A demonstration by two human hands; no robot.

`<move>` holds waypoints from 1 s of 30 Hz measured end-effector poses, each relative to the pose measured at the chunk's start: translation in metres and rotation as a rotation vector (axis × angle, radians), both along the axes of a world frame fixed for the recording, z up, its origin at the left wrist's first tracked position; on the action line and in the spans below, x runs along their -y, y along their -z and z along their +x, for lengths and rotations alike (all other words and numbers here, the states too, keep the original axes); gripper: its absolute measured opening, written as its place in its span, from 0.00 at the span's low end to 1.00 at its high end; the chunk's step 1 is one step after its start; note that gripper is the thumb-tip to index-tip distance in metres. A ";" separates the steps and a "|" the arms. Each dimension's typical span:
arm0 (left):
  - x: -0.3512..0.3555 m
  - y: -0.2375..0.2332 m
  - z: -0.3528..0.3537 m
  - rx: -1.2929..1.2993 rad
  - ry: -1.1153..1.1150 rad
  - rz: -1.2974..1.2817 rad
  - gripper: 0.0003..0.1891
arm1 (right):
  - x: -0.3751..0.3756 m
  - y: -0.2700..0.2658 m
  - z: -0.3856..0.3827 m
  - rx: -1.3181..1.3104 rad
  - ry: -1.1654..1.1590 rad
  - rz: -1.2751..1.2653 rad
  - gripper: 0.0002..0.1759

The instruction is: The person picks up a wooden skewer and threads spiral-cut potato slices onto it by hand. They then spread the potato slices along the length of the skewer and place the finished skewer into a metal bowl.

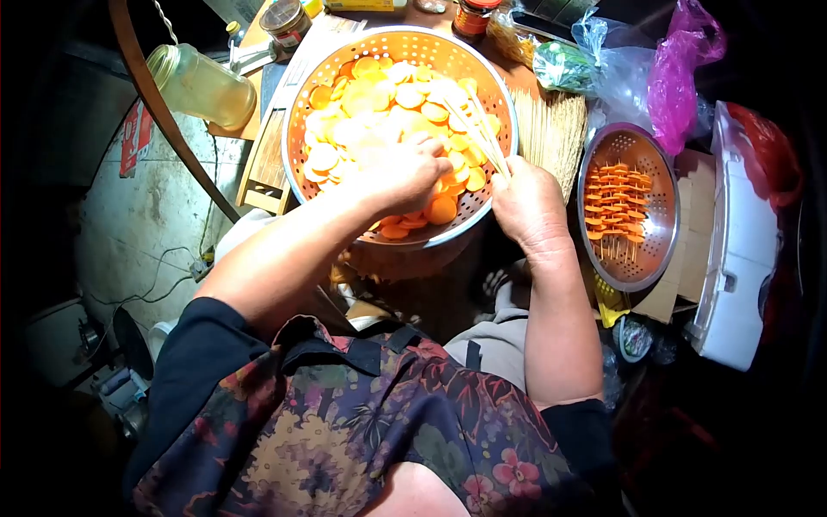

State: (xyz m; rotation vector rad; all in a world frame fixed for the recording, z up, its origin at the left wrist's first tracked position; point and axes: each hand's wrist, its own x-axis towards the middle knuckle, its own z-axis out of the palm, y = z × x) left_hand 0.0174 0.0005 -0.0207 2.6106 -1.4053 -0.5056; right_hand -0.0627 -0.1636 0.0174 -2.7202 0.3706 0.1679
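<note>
A large perforated metal colander (493, 65) holds a heap of round orange slices (370, 82), which look like carrot, and strong glare whitens its middle. My left hand (412, 177) is over the slices with its fingers curled; what they pinch, if anything, is lost in the glare. At the colander's right rim, my right hand (527, 202) is closed around several thin wooden skewers (482, 129), whose far ends point up and left over the slices.
Right of the colander lies a thick bundle of skewers (547, 129). A smaller metal colander (657, 250) holds threaded orange slices (616, 202). Plastic bags (680, 77) and a white foam box (732, 276) stand farther right. A glass jar (202, 86) and wooden slicer (267, 164) are left.
</note>
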 end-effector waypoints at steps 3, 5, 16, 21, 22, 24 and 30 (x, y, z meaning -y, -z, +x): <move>-0.027 -0.001 0.003 0.041 -0.016 -0.072 0.18 | -0.010 0.004 -0.006 -0.021 0.005 0.023 0.08; -0.038 -0.007 0.005 -0.049 -0.125 -0.062 0.16 | -0.019 0.009 -0.010 -0.073 -0.003 0.049 0.09; -0.051 -0.019 0.034 -0.148 -0.319 -0.139 0.09 | -0.033 0.007 -0.018 -0.222 -0.117 -0.005 0.14; -0.059 -0.002 0.056 -0.092 -0.612 -0.346 0.09 | -0.025 0.011 -0.014 -0.202 -0.082 -0.008 0.10; -0.060 0.001 0.060 -0.114 -0.662 -0.418 0.10 | -0.024 0.012 -0.013 -0.194 -0.084 -0.010 0.10; -0.057 0.006 0.065 -0.073 -0.676 -0.377 0.11 | -0.025 0.012 -0.010 -0.217 -0.089 -0.021 0.10; -0.038 -0.003 0.054 0.088 -0.605 -0.008 0.15 | -0.024 0.013 -0.007 -0.264 -0.071 -0.036 0.11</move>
